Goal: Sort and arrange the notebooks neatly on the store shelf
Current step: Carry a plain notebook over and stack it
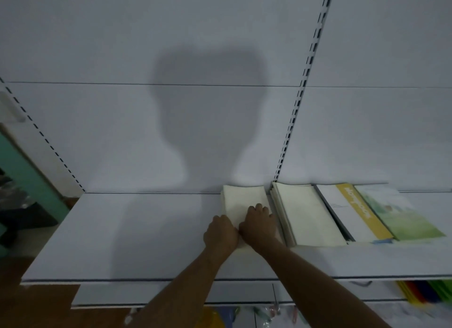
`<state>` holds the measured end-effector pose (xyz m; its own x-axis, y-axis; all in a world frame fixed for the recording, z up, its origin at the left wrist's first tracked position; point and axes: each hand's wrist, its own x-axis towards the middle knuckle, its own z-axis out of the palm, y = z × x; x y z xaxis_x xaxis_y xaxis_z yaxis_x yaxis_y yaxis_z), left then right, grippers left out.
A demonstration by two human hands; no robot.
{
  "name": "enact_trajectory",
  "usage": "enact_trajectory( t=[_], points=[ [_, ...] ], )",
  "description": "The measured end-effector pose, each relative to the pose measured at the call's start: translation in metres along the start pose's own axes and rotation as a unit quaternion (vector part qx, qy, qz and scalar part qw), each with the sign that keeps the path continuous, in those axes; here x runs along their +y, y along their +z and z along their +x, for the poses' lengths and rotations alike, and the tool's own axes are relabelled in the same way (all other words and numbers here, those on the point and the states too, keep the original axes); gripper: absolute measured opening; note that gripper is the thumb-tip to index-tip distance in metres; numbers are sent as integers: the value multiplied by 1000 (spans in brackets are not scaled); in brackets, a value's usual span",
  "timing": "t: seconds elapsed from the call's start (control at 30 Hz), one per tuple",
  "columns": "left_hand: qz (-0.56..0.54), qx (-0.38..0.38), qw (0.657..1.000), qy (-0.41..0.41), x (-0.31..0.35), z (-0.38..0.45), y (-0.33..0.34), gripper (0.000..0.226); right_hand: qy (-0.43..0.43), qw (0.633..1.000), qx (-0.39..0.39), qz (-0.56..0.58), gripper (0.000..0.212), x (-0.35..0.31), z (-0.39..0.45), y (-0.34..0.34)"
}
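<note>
White shelf [146, 229] carries four groups of notebooks along its right part, all lying flat. Cream stack [242, 198]: plain cover, back edge at rear panel. Just right of it, second cream stack [305, 212], page edges fanned at its left side. Next, white notebook with yellow band [352, 210]. Rightmost, green-covered notebook [401, 215], overlapping the yellow band's right edge.

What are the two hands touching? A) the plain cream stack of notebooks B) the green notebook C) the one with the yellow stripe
A: both the left hand and right hand rest on the cream stack, apart from the coloured ones.
</note>
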<state>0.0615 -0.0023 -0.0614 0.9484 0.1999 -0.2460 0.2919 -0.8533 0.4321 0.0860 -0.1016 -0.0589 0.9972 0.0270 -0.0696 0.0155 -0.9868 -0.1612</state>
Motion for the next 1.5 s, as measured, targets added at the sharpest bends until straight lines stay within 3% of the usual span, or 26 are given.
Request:
enact_trajectory(
  t=[0.13, 0.47, 0.63, 0.87, 1.0, 1.13, 1.27, 1.5],
  points=[
    [28, 30, 999, 35, 1, -4, 4, 55, -15, 1000, -4, 17, 32, 7, -3, -3],
    [136, 15, 981, 138, -13, -4, 8, 42, -24, 995, -43, 85, 42, 15, -14, -5],
    [123, 4, 985, 122, -6, -7, 9, 40, -32, 995, -66, 67, 46, 16, -15, -5],
    [152, 49, 982, 100, 15, -6, 10, 27, -76, 991, -104, 43, 44, 24, 4, -16],
    [158, 82, 984, 18, 43, -2, 11, 32, -90, 980, -92, 150, 45, 53, 17, -29],
    [112, 130, 984, 38, 96, -7, 20, 36, -15, 967, 31, 251, 29, 106, 28, -42],
    [-95, 21, 995, -18, 148, -10, 46, 44, 81, 935, 83, 336, 23, 146, 39, -53],
    [-125, 45, 989, -67, 161, -7, 64, 55, 90, 985, 29, 146, 35, 193, 31, -40]
  ],
)
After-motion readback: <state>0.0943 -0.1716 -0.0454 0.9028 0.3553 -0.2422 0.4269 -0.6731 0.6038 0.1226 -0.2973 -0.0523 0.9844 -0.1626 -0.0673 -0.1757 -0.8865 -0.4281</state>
